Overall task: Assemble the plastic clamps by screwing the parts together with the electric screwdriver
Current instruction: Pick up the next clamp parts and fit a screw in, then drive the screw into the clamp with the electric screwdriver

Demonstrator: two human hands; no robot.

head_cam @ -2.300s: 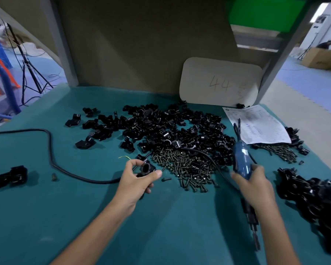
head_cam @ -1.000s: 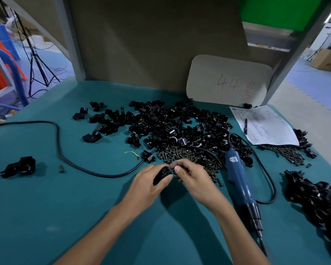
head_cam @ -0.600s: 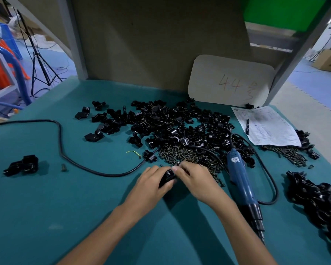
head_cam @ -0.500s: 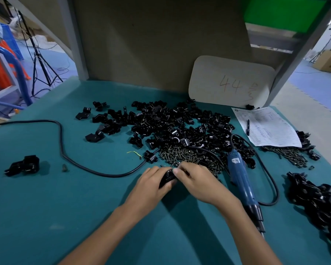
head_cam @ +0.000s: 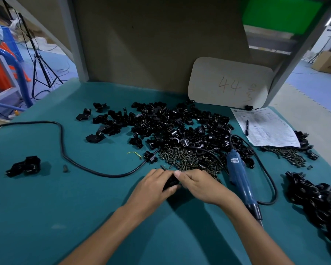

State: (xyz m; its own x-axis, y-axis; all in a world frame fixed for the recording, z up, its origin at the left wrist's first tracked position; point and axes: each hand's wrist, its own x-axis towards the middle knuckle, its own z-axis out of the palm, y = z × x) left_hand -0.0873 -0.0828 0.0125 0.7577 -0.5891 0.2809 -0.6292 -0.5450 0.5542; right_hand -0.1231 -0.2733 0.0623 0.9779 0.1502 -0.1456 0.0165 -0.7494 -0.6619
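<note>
- Left hand (head_cam: 153,186): fingers curled round a black clamp piece (head_cam: 171,183), thumb underneath. It sits just on the near side of the screw heap (head_cam: 189,159), low over the green table (head_cam: 75,207).
- Right hand (head_cam: 201,185): fingers bent in close, thumb and forefinger tips pinching the same clamp piece from its right.
- Electric screwdriver (head_cam: 239,175): lies flat just right of the screw heap, no hand on it.
- Loose clamp parts (head_cam: 170,127): spread out behind the screw heap.
- Most of the clamp piece is hidden between the two hands. I can't tell whether a screw sits in the pinch.
- The screwdriver's bit end is dark and hard to make out beside the right forearm.
</note>
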